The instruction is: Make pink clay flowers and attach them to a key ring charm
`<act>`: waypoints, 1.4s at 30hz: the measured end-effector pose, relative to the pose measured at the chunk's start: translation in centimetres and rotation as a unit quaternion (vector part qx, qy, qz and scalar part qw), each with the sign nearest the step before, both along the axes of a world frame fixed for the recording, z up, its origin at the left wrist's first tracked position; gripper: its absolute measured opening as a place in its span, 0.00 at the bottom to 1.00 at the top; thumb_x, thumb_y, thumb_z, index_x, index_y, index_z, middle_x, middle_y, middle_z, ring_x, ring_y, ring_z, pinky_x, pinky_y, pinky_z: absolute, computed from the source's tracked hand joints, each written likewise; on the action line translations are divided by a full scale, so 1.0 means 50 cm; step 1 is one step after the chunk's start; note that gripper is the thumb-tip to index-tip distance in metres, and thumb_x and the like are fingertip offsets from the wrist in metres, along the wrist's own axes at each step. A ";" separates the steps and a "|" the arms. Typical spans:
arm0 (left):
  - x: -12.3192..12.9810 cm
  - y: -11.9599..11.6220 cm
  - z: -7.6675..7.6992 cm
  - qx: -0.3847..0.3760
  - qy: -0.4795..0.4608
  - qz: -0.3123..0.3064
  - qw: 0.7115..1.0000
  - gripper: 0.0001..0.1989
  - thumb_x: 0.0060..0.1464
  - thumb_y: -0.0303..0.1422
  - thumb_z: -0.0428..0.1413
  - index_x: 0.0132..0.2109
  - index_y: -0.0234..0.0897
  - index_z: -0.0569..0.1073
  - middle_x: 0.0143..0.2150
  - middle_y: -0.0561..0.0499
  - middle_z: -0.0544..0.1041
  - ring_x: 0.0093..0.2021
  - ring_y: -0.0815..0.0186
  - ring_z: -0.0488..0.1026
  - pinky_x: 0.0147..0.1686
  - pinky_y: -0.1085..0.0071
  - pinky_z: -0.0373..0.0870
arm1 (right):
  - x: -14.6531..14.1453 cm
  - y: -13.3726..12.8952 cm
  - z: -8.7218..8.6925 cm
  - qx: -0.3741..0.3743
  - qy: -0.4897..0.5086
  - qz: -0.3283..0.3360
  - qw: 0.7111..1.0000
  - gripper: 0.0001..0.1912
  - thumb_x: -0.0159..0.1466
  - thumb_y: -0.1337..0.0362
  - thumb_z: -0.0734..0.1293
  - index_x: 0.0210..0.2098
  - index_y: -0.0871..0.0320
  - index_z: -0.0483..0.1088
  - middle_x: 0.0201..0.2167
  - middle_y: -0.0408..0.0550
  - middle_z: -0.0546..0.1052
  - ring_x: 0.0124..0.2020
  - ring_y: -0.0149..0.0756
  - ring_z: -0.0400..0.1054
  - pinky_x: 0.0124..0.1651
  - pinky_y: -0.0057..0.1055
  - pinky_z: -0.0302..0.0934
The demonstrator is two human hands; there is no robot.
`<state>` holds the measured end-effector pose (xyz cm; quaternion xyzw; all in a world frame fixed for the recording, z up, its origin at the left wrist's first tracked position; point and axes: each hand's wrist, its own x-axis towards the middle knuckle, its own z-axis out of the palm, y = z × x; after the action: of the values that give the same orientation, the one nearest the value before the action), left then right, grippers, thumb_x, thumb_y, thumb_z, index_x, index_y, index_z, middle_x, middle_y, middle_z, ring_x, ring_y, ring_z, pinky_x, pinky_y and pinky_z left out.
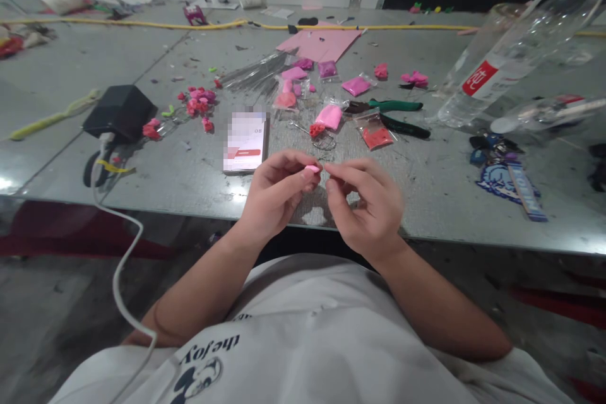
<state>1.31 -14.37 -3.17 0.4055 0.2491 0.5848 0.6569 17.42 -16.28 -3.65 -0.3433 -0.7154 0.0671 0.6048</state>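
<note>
My left hand [279,189] pinches a small piece of bright pink clay [312,168] between thumb and fingers, just over the table's front edge. Close on its right, my right hand [364,202] has its fingers curled, index finger and thumb brought near each other beside the clay. Whether anything tiny sits between those right fingertips is hidden. Beyond the hands lie a red clay flower [317,130] on a coiled wire, a bag of pink clay [329,116] and a bag of red clay [376,132].
A phone [245,142] lies left of my hands, near a black power adapter [120,112] with a white cable. Green-handled pliers [395,105], thin wires [260,74], finished red flowers [199,100] and a pink sheet [322,43] lie farther back. Plastic bottles [497,79] and keychains [509,180] are at right.
</note>
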 end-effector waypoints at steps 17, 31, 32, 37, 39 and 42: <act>-0.001 -0.003 -0.006 0.007 0.000 0.015 1.000 0.08 0.50 0.32 0.76 0.39 0.42 0.88 0.37 0.52 0.85 0.36 0.72 0.81 0.38 0.79 0.79 | -0.002 -0.008 -0.009 0.057 -0.083 -0.001 0.995 0.21 0.71 0.74 0.67 0.61 0.55 0.76 0.41 0.50 0.81 0.37 0.36 0.77 0.39 0.35 0.78; 0.002 -0.001 -0.003 0.005 0.007 0.040 0.999 0.11 0.47 0.32 0.77 0.40 0.41 0.87 0.37 0.52 0.86 0.34 0.72 0.81 0.39 0.76 0.81 | -0.003 -0.005 -0.011 0.044 -0.085 0.003 0.995 0.24 0.70 0.73 0.67 0.64 0.53 0.74 0.42 0.50 0.82 0.35 0.36 0.76 0.40 0.36 0.77; 0.001 -0.001 -0.004 0.001 0.013 0.045 0.999 0.11 0.48 0.32 0.77 0.39 0.41 0.87 0.37 0.52 0.86 0.35 0.71 0.82 0.39 0.75 0.81 | -0.003 -0.005 -0.014 0.052 -0.092 -0.004 0.994 0.25 0.70 0.73 0.67 0.65 0.53 0.73 0.41 0.49 0.82 0.35 0.37 0.76 0.39 0.36 0.77; -0.002 -0.001 -0.009 -0.004 0.017 0.055 0.998 0.14 0.48 0.32 0.77 0.42 0.41 0.87 0.40 0.50 0.87 0.39 0.67 0.85 0.43 0.73 0.83 | -0.004 -0.006 -0.018 0.062 -0.120 -0.024 0.991 0.28 0.70 0.73 0.66 0.67 0.51 0.72 0.37 0.47 0.81 0.34 0.38 0.75 0.37 0.36 0.75; -0.003 -0.002 -0.010 -0.003 0.022 0.052 0.998 0.13 0.48 0.32 0.77 0.42 0.41 0.87 0.39 0.50 0.87 0.39 0.67 0.84 0.43 0.73 0.82 | -0.003 -0.005 -0.014 0.050 -0.108 -0.011 0.993 0.27 0.69 0.73 0.66 0.66 0.51 0.72 0.39 0.47 0.82 0.33 0.37 0.75 0.37 0.36 0.75; -0.003 -0.003 -0.008 0.001 0.022 0.037 0.999 0.12 0.49 0.30 0.76 0.42 0.41 0.87 0.37 0.51 0.87 0.36 0.69 0.83 0.40 0.74 0.82 | -0.002 -0.002 -0.009 0.031 -0.077 0.005 0.997 0.25 0.69 0.73 0.67 0.64 0.51 0.72 0.39 0.47 0.83 0.31 0.35 0.74 0.38 0.36 0.75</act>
<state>1.18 -14.51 -3.58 0.4090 0.2778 0.6001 0.6289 17.30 -16.39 -4.08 -0.3248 -0.7632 0.0208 0.5581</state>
